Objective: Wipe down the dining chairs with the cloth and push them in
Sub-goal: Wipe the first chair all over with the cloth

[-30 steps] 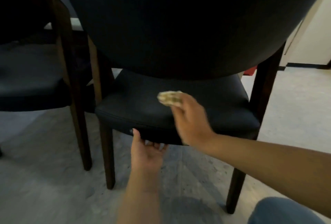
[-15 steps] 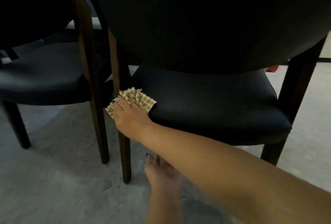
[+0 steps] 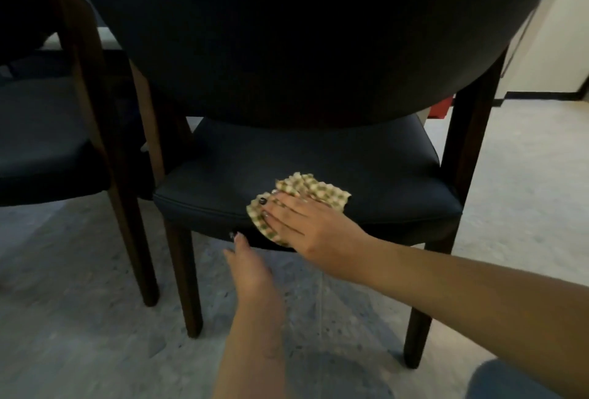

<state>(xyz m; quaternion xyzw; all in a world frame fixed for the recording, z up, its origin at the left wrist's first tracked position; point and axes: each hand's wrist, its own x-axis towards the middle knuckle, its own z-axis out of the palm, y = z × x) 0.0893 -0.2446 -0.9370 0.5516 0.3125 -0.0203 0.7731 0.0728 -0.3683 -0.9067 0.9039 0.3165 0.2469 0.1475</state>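
Cloth [image 3: 307, 194] lies flat on the near chair's seat [image 3: 318, 156], at its near edge, pinned under the right hand [image 3: 306, 223], fingers [image 3: 280, 207] straight (unwiped seat stretches left and right). Left hand [image 3: 247, 268] touches the seat's underside; its fingers are hidden.

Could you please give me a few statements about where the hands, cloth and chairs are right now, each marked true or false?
1. The right hand presses the cloth flat on the chair seat. True.
2. The cloth is plain blue. False: it is checked, pale and greenish.
3. The left hand holds the cloth. False: it reaches to the seat's underside.
4. A second chair stands to the left. True.
5. The cloth lies on the floor. False: it is at the seat's near edge.
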